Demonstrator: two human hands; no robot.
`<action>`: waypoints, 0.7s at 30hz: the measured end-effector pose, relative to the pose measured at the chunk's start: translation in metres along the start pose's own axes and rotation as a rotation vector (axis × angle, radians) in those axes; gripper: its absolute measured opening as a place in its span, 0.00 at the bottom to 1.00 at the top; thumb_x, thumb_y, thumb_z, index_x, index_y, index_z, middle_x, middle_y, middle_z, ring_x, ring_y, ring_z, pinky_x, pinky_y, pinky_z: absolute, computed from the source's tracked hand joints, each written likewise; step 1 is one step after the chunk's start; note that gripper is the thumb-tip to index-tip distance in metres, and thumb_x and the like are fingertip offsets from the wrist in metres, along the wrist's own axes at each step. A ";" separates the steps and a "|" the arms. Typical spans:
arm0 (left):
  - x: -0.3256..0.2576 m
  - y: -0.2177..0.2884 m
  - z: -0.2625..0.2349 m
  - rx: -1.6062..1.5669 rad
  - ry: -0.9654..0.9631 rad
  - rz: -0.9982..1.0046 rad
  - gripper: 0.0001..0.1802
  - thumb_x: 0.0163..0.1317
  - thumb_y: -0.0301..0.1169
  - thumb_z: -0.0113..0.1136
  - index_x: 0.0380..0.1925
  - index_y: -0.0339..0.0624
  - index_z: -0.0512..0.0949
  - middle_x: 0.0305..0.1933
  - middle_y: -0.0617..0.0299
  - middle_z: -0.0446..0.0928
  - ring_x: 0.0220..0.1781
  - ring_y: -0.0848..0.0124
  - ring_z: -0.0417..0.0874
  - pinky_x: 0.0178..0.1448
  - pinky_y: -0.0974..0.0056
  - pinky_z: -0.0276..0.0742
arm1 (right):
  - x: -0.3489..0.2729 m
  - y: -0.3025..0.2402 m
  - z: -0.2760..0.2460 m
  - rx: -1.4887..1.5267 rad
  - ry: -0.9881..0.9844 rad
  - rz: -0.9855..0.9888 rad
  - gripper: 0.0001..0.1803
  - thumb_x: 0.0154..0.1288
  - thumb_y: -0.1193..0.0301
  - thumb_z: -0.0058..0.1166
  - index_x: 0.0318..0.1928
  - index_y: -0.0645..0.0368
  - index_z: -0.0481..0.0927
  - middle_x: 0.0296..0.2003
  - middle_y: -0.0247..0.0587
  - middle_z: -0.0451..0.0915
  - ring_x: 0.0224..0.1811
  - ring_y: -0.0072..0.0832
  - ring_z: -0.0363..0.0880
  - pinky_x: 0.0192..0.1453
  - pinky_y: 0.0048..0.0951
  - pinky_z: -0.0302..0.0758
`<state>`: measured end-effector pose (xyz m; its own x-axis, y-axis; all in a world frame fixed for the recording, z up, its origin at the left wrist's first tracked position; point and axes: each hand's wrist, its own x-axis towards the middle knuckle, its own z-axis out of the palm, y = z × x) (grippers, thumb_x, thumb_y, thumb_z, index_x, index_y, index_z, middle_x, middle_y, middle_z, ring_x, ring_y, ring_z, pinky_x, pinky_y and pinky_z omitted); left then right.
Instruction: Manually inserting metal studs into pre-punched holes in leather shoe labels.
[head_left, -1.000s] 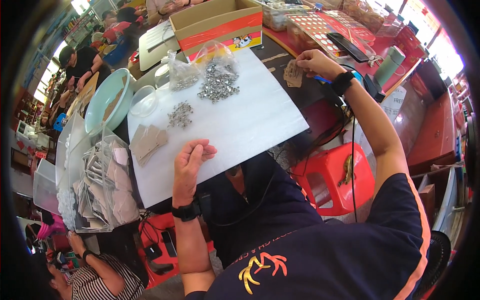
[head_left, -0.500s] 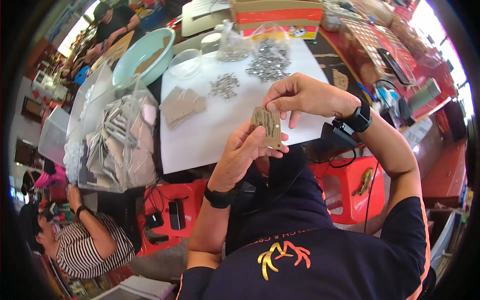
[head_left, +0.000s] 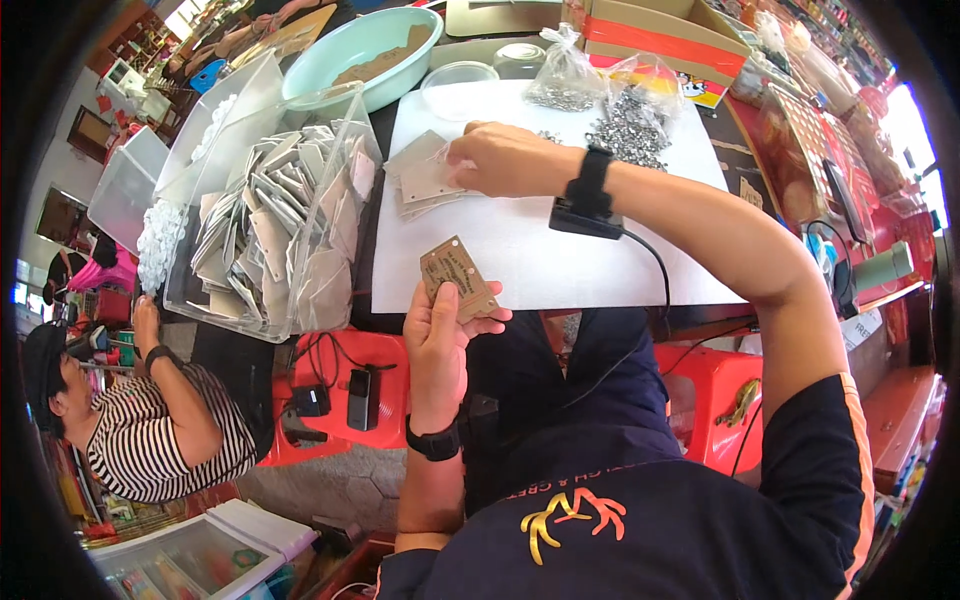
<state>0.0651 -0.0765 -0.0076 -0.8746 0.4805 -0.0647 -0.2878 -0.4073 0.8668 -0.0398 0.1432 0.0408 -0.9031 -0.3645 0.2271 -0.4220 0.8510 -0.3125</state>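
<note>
**One printed card [head_left: 462, 274] in hand, many loose cards [head_left: 270, 220] left**

Clear plastic bin [head_left: 290, 328], left of frame, is crammed with cards; most are apparently left to be handled. Short grey-brown card stack [head_left: 425, 175] is laid on white foam sheet [head_left: 570, 265], upper middle. Printed card is held just below centre, clamped between thumb and fingers of left hand [head_left: 440, 335]. Right hand [head_left: 495, 160] is placed at the stack's right edge; whether anything is pinched there cannot be told. Small metal pieces [head_left: 630, 135] are left heaped, upper right of centre; early stage suggested.

Around: co-worker in striped shirt [head_left: 160, 430] seen lower left; turquoise basin [head_left: 400, 88] set upper left; cardboard box [head_left: 665, 38] parked upper right; green bottle [head_left: 885, 264] far right. Sheet is crossed by right forearm [head_left: 700, 195] and black cable [head_left: 660, 262]; access from below looks partly blocked.
</note>
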 end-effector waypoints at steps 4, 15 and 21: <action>0.001 -0.003 -0.010 -0.030 0.041 0.046 0.16 0.75 0.36 0.45 0.55 0.36 0.70 0.44 0.45 0.82 0.36 0.60 0.87 0.39 0.64 0.85 | 0.019 -0.004 0.024 -0.114 -0.187 0.159 0.25 0.55 0.59 0.64 0.49 0.62 0.80 0.46 0.51 0.76 0.44 0.46 0.80 0.46 0.41 0.78; 0.008 0.004 -0.011 0.010 0.074 0.094 0.15 0.77 0.35 0.40 0.52 0.35 0.68 0.46 0.44 0.80 0.38 0.61 0.86 0.43 0.63 0.83 | -0.004 0.001 0.009 0.306 -0.002 0.187 0.34 0.52 0.62 0.71 0.56 0.65 0.73 0.42 0.47 0.78 0.34 0.34 0.80 0.38 0.32 0.78; 0.011 0.009 0.001 -0.019 0.034 0.133 0.19 0.76 0.36 0.41 0.58 0.36 0.67 0.49 0.46 0.79 0.44 0.59 0.85 0.48 0.59 0.82 | -0.053 -0.028 -0.010 0.997 -0.061 0.412 0.34 0.59 0.64 0.69 0.60 0.65 0.68 0.37 0.39 0.80 0.26 0.19 0.76 0.31 0.21 0.75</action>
<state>0.0530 -0.0738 0.0003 -0.9184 0.3943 0.0334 -0.1751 -0.4807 0.8592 0.0204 0.1427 0.0472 -0.9811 -0.1625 -0.1049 0.0655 0.2312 -0.9707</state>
